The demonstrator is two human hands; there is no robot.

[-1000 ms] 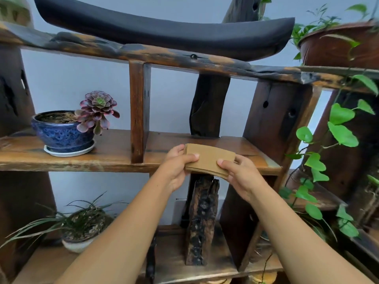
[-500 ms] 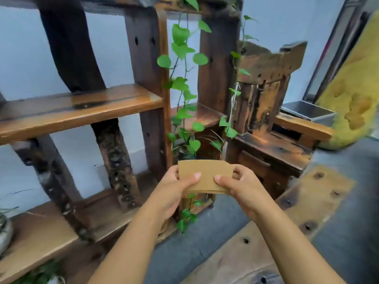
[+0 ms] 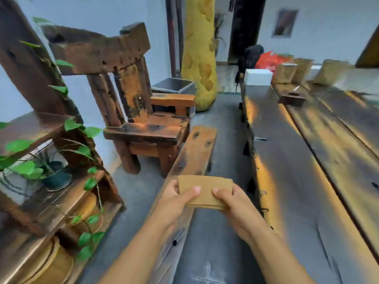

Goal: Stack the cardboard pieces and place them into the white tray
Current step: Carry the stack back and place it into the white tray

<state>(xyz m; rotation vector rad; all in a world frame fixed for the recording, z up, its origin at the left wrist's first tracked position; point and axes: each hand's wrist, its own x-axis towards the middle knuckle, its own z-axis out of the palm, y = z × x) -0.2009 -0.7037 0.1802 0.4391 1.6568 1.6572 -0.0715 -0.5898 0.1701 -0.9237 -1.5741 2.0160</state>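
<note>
A thin stack of brown cardboard pieces [image 3: 205, 188] is held flat in front of me, above a wooden bench. My left hand [image 3: 176, 198] grips its left edge, thumb on top. My right hand [image 3: 231, 199] grips its right edge the same way. A white boxy container [image 3: 258, 77] stands at the far end of the long wooden table; I cannot tell from here whether it is the white tray.
A long dark wooden table [image 3: 307, 160] runs along the right. A low wooden bench [image 3: 192, 152] lies below my hands. A heavy wooden chair [image 3: 139, 111] stands ahead left, the plant shelf [image 3: 41, 160] at left. A yellow carved pillar [image 3: 200, 52] and a metal bin [image 3: 174, 86] stand behind.
My view has swung right, away from the plant shelf toward the chair, bench and long table. Both hands have kept hold of the cardboard stack throughout.
</note>
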